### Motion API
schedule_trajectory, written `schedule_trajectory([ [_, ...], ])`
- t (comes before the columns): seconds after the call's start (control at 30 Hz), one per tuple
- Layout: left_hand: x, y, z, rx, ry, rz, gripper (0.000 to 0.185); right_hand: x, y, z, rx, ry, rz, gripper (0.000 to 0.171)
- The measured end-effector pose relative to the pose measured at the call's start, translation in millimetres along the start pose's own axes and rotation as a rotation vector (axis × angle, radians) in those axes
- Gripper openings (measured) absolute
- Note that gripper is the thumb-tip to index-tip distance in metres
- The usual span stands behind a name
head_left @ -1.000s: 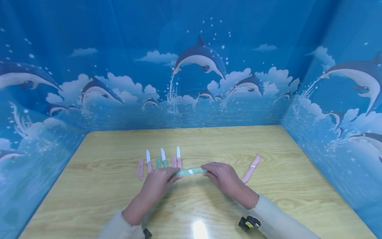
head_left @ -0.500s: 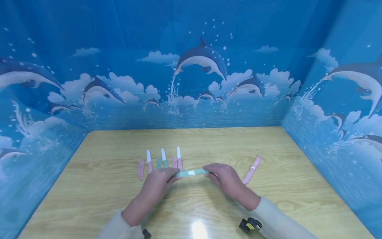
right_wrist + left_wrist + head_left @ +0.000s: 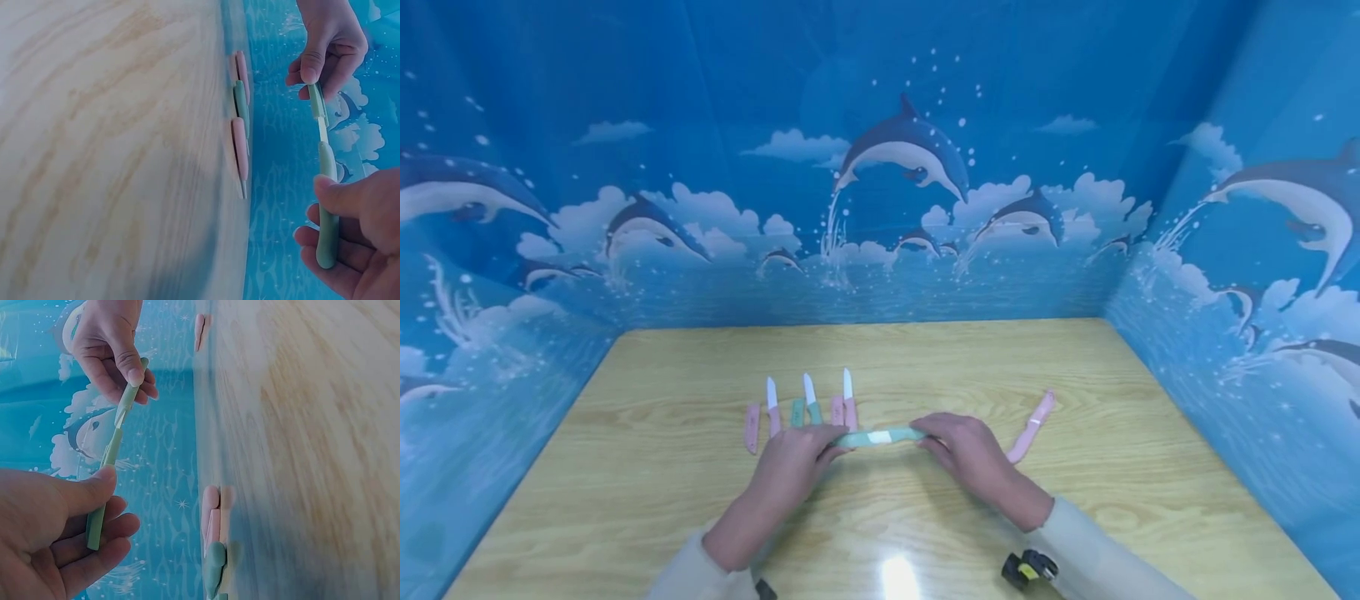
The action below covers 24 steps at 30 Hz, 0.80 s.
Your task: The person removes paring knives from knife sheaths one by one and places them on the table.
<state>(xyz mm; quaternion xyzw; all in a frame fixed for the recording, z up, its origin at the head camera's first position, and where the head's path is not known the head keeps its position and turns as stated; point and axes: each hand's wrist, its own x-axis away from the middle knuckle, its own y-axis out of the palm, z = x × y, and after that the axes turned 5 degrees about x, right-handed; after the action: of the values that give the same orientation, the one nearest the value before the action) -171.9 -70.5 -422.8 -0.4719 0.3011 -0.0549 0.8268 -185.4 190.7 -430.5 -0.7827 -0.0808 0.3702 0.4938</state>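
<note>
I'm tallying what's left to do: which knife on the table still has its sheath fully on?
The pink knife lying alone beside the right hand; the three by the left hand show bare white blades.

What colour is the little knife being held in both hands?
Mint green knife, with a white blade showing mid-length; clearest in the right wrist view.

green knife [image 3: 880, 436] sheath drawn slightly apart, white blade strip now wider

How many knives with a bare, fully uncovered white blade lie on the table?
3, side by side beyond the left hand: a pink-handled knife, a green-handled knife, another pink knife. Their handles are partly hidden by the hand.
</note>
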Motion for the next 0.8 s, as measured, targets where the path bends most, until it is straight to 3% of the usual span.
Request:
schedule_trajectory([
  [0.4, 1.6, -0.9, -2.9, -0.003, -0.001, 0.021, 0.020, -0.8, -0.4, -1.8, 0.011, 0.027, 0.001, 0.029],
  [0.8, 5.7, -4.6, -1.2, 0.003, -0.072, -0.011, 0.021, -0.4, -1.1, -2.8, 0.007, 0.033, -0.008, 0.028],
])
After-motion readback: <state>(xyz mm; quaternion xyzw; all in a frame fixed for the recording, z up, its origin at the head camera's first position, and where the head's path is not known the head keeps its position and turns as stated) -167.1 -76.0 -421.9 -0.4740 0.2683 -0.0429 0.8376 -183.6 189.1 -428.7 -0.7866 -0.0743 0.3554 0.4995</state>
